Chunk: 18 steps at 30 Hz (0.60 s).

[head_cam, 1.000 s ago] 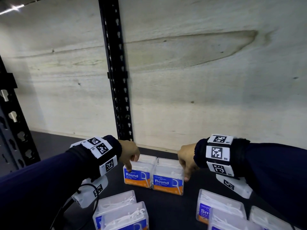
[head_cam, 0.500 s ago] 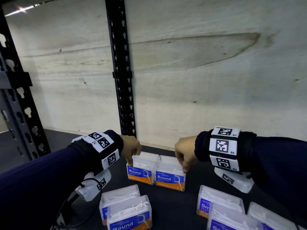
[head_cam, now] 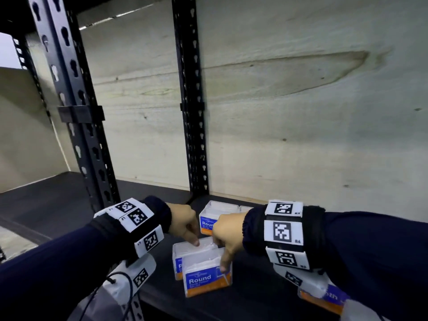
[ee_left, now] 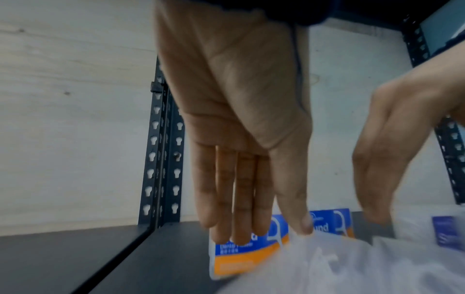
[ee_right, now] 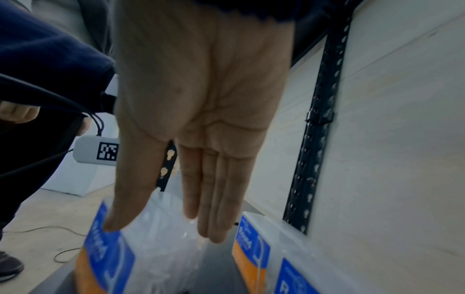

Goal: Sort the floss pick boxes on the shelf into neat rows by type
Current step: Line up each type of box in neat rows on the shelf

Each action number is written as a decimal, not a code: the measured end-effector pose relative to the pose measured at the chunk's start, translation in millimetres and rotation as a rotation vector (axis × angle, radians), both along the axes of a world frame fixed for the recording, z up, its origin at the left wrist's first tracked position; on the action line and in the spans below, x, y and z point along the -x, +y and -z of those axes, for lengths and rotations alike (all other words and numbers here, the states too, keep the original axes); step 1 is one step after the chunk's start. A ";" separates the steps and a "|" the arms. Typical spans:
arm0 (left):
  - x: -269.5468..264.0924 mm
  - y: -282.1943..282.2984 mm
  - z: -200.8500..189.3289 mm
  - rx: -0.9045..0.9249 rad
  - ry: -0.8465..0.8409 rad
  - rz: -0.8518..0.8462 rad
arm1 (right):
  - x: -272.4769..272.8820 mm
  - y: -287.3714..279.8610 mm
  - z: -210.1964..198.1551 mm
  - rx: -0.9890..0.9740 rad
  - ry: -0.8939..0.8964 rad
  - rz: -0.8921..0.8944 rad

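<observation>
Near the shelf [head_cam: 254, 288] front edge, the left hand [head_cam: 185, 224] and right hand [head_cam: 228, 237] reach down, fingers straight, touching two front Round boxes [head_cam: 206, 278].

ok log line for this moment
left hand: open above rear front-pair box | right hand: open over front Round box | back Round pair: against wall

The shelf [head_cam: 69, 200] lies bare to the left of the boxes, with open room there for a hand. A black upright post [head_cam: 190, 112] stands at the far edge against the wooden back wall [head_cam: 301, 112], just behind the two far boxes [head_cam: 209, 218], closing off that side. The two near boxes [head_cam: 203, 274] sit close in front of them, and both hands [head_cam: 185, 224] crowd the narrow gap between the pairs. Another box [head_cam: 328, 297] blocks the near right.
</observation>
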State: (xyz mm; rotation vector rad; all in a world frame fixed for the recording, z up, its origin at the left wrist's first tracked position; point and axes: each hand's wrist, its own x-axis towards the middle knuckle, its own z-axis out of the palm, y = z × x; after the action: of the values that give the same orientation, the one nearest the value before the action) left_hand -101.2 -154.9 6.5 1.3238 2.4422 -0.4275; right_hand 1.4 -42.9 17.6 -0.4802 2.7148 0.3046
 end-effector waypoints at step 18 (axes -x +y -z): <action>-20.2 -27.5 10.6 -0.057 0.038 -0.001 | -29.9 -39.1 10.7 0.195 0.123 0.380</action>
State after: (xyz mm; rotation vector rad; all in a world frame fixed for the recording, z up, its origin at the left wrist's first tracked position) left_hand -81.0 -182.4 -4.1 1.3486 2.5040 -0.3884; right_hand 31.3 -82.0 6.9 0.0117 2.8933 -0.0339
